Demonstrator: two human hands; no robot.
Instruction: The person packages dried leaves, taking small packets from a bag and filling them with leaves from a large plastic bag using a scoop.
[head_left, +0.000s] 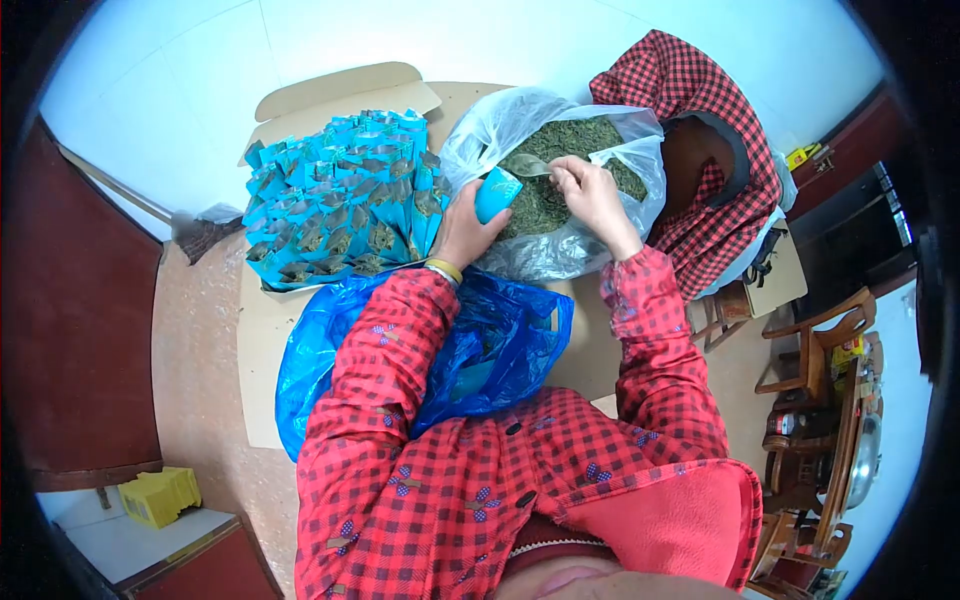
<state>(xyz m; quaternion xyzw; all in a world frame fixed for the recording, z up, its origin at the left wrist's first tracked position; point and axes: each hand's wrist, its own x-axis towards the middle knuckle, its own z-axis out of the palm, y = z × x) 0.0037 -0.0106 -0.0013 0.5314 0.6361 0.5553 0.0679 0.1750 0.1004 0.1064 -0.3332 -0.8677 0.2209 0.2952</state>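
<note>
My left hand (468,228) is wrapped round a small blue packet (497,194), held at the left edge of a clear plastic bag (560,262). Dried green leaves (545,205) fill that bag. Between the fingers of my right hand (590,195) is the handle of a spoon (528,165), its bowl over the leaves beside the packet. Left of my hands, many upright blue packets (345,200) stand packed together, with leaves showing in their open tops. A blue plastic bag (500,335) lies below my left hand and forearm.
Cardboard (262,375) lies under the packets and bags. A red-and-black checked cloth (725,95) is at the right of the leaf bag. Wooden chairs (805,355) are at the far right. A yellow box (160,497) sits on a cabinet at the lower left.
</note>
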